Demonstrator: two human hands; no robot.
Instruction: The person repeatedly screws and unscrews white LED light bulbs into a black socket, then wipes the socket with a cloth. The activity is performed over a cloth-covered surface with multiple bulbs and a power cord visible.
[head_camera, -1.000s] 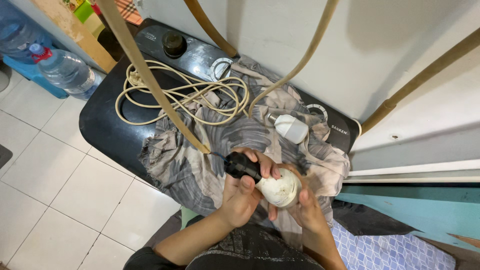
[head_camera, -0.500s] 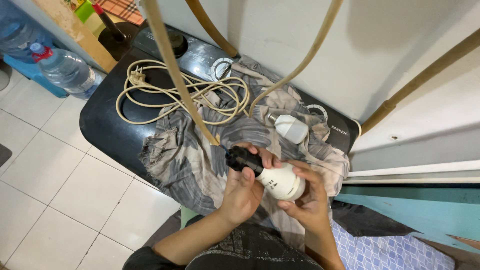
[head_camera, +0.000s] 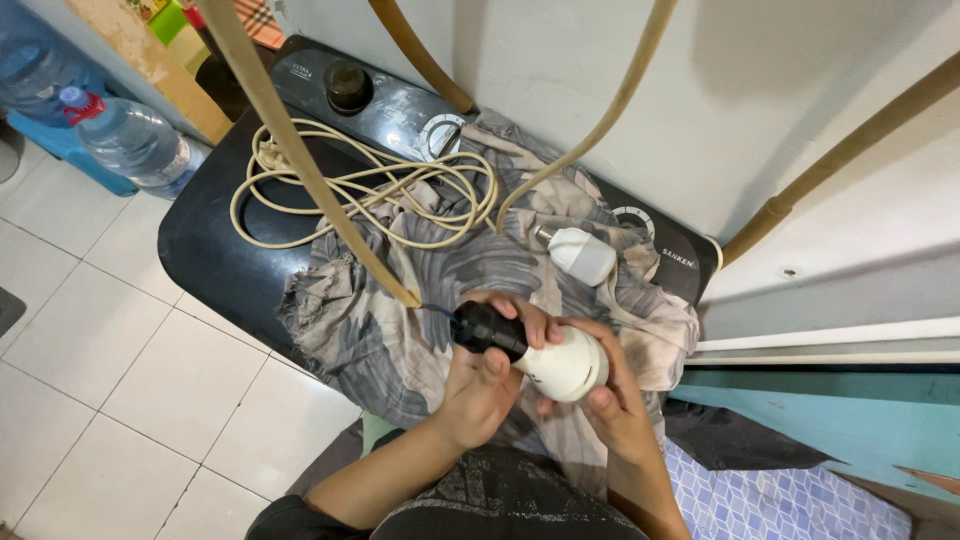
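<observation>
Gripping the black lamp socket (head_camera: 486, 329), the left hand (head_camera: 480, 385) has its fingers closed around it, while the right hand (head_camera: 612, 405) wraps the white bulb (head_camera: 562, 366) (its fingers have shifted round the dome since 0.5 s ago, suggesting a turn). Both are above the patterned cloth (head_camera: 400, 330). 1 spare bulb (head_camera: 582, 254) lies beyond, beside the coiled cord (head_camera: 350, 190).

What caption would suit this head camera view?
Left hand grips a black lamp socket while right hand holds its white bulb above a patterned cloth.
</observation>
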